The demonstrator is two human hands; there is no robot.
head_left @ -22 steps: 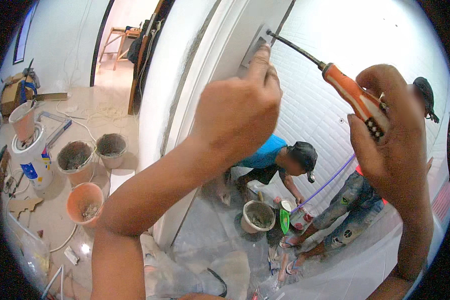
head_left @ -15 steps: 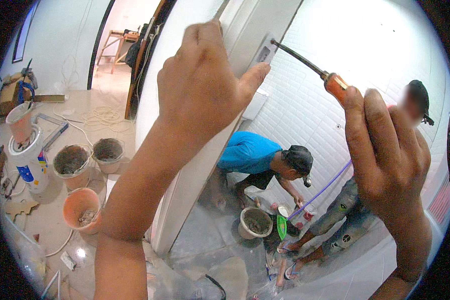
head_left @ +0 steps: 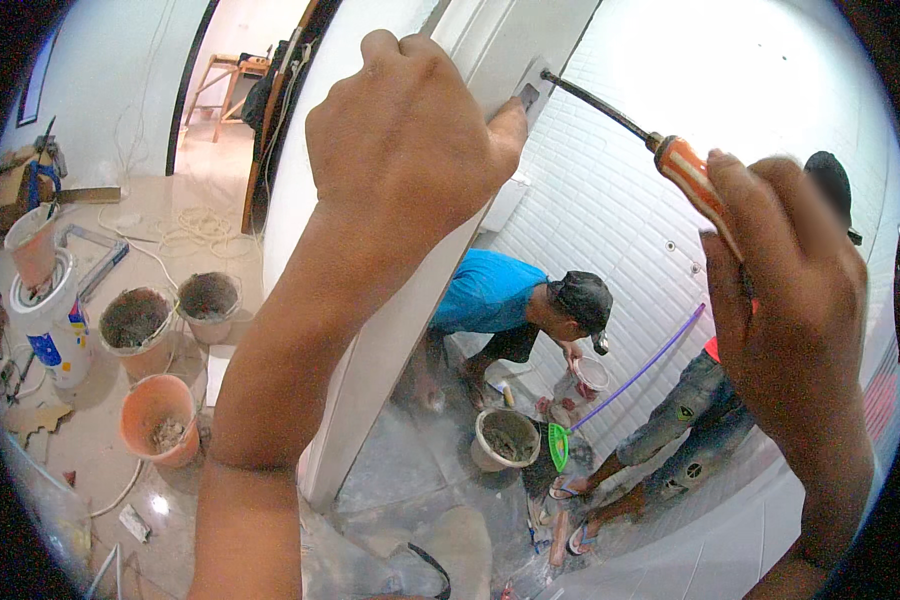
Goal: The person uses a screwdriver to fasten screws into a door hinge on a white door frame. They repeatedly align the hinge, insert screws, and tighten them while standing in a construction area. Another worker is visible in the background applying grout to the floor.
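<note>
In my right hand [head_left: 790, 260] is a screwdriver [head_left: 692, 178] with an orange, pale-striped handle and a long dark shaft. Its tip meets the top of a small metal plate [head_left: 529, 95] set in the white door frame [head_left: 365, 425]. My left hand [head_left: 400, 135] is closed on the edge of that frame, its back toward me. The left thumb reaches across to the lower part of the plate and partly covers it. The other left fingers curl out of sight behind the hand.
Beyond the frame, a person in a blue shirt [head_left: 495, 290] crouches by a bucket of grey mix [head_left: 507, 440], holding a whitish tub [head_left: 590, 374]. Another person in torn jeans [head_left: 685, 410] stands near a green broom [head_left: 559, 447]. Several buckets, including an orange one [head_left: 160, 400], stand at left.
My right fingers have shifted around the screwdriver, baring more of its handle. My left thumb has moved down and left on the plate. The crouching person has raised a tub.
</note>
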